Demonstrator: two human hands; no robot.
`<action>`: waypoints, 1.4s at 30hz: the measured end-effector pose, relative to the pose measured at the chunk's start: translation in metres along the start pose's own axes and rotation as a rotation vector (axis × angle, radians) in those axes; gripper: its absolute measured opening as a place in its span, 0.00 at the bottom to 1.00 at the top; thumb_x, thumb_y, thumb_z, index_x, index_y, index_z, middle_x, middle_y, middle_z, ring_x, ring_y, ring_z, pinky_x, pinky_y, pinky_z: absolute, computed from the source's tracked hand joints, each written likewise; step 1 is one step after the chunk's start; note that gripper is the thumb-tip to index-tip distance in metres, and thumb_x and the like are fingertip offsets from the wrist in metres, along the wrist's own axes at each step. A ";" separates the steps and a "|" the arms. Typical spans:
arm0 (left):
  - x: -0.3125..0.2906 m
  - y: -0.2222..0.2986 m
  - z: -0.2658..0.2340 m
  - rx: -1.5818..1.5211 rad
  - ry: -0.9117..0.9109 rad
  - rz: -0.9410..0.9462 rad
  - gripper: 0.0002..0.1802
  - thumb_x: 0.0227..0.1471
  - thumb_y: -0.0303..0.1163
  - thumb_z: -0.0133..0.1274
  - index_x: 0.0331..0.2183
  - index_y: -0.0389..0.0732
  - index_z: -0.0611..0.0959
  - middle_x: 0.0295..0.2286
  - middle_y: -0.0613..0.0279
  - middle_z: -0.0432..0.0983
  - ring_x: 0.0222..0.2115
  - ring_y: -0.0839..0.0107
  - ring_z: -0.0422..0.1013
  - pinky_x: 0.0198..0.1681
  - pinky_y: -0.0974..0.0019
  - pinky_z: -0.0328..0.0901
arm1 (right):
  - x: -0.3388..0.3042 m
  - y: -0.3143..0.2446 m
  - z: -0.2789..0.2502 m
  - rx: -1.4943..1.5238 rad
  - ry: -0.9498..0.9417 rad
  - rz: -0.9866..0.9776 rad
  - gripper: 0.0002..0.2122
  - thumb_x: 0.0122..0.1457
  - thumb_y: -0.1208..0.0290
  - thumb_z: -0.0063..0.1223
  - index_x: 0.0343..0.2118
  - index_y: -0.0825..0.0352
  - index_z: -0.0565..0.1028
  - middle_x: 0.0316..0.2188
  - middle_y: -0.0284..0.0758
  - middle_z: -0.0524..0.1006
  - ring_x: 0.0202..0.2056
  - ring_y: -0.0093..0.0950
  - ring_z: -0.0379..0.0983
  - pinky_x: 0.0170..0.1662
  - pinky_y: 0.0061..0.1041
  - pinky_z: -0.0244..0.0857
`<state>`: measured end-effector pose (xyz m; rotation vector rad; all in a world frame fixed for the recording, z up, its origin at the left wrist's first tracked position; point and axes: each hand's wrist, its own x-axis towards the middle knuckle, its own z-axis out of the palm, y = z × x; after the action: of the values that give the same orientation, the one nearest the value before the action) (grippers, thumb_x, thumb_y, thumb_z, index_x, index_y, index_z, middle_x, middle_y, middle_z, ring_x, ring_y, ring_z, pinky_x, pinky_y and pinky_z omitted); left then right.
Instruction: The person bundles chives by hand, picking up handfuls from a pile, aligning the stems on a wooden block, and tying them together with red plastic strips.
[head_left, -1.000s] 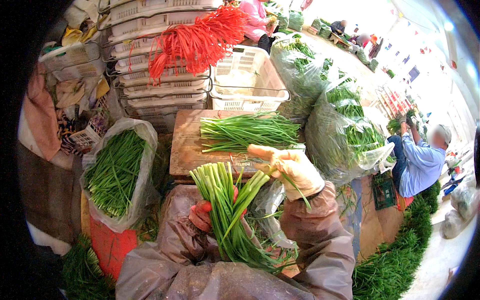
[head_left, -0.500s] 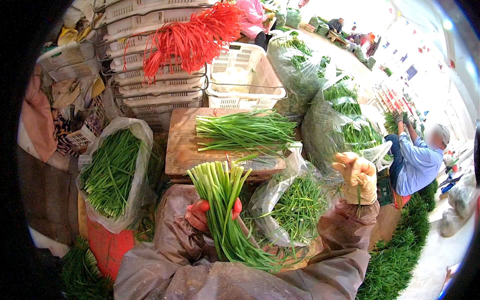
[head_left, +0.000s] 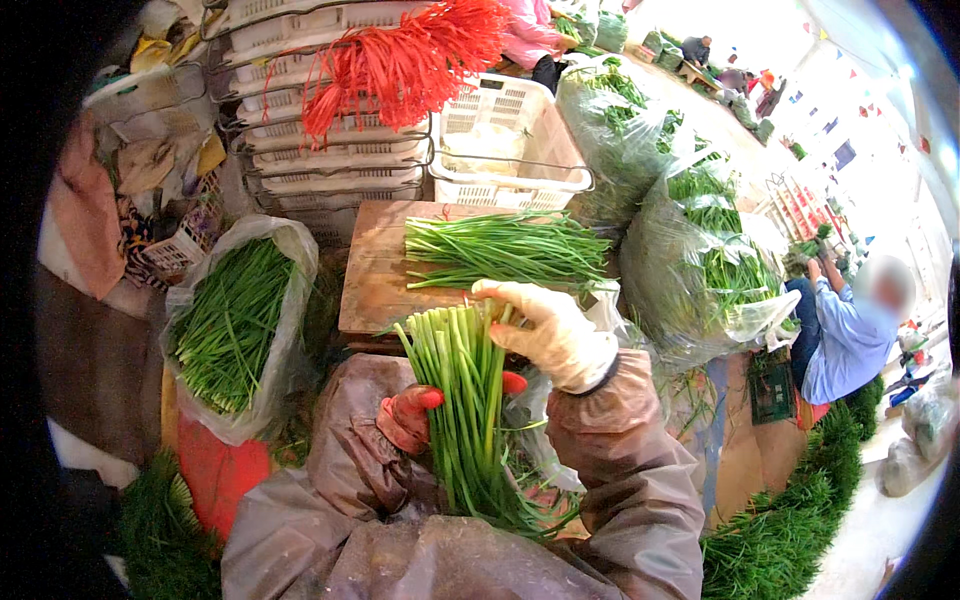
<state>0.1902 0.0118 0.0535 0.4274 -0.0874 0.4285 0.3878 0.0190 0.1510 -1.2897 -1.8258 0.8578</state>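
A bunch of garlic chives stands in front of my chest, pale cut ends up and green leaves trailing down. My left hand, in a red glove, is closed round its middle, with red fingertips showing on the right side. At the upper right, my right hand in a cream glove has thumb and fingers closed on the cut ends. Just beyond, a pile of chives lies across a wooden board.
Left of the board sits an open plastic bag of chives. Stacked white crates rise behind, hung with red ties; an open white basket is beside them. Large filled bags and a person in blue are at right.
My right hand has come in leftward from the far right to the top of the bunch. The green piece it held no longer shows. My left hand keeps its grip.
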 end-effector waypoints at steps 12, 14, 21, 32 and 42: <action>0.001 -0.018 -0.023 -0.079 -0.085 0.052 0.46 0.41 0.50 0.59 0.57 0.40 0.61 0.32 0.61 0.68 0.36 0.64 0.66 0.46 0.60 0.60 | 0.002 0.006 0.026 -0.646 0.177 -0.145 0.09 0.52 0.74 0.53 0.37 0.63 0.76 0.26 0.36 0.76 0.27 0.33 0.74 0.29 0.28 0.68; 0.006 -0.011 -0.019 -0.069 -0.102 0.037 0.49 0.41 0.49 0.60 0.59 0.41 0.57 0.28 0.63 0.67 0.30 0.68 0.64 0.42 0.63 0.59 | -0.001 0.002 0.019 -0.814 0.300 -0.199 0.08 0.51 0.74 0.51 0.35 0.60 0.75 0.25 0.36 0.75 0.27 0.35 0.74 0.28 0.29 0.68; -0.010 -0.004 -0.011 0.077 0.024 0.112 0.53 0.40 0.51 0.60 0.61 0.42 0.52 0.30 0.60 0.71 0.37 0.64 0.69 0.45 0.59 0.66 | -0.073 0.022 -0.092 0.256 0.219 0.064 0.08 0.57 0.71 0.53 0.30 0.72 0.77 0.22 0.35 0.76 0.19 0.18 0.65 0.23 0.17 0.59; -0.005 -0.003 -0.001 0.078 0.028 0.037 0.51 0.39 0.53 0.59 0.57 0.32 0.60 0.42 0.48 0.72 0.43 0.61 0.70 0.44 0.62 0.69 | -0.056 -0.009 -0.011 -0.419 0.173 -0.161 0.20 0.40 0.70 0.64 0.41 0.57 0.76 0.40 0.35 0.75 0.46 0.40 0.68 0.49 0.34 0.63; -0.010 -0.011 -0.026 0.098 0.035 0.043 0.48 0.39 0.53 0.58 0.56 0.35 0.61 0.45 0.47 0.69 0.42 0.60 0.70 0.46 0.61 0.67 | -0.017 -0.002 0.042 -0.040 0.242 -0.254 0.07 0.46 0.76 0.60 0.30 0.64 0.76 0.47 0.40 0.71 0.52 0.39 0.64 0.54 0.35 0.57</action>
<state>0.1855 0.0102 0.0243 0.5154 -0.0413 0.4841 0.3544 -0.0023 0.1284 -1.1026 -1.7707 0.5077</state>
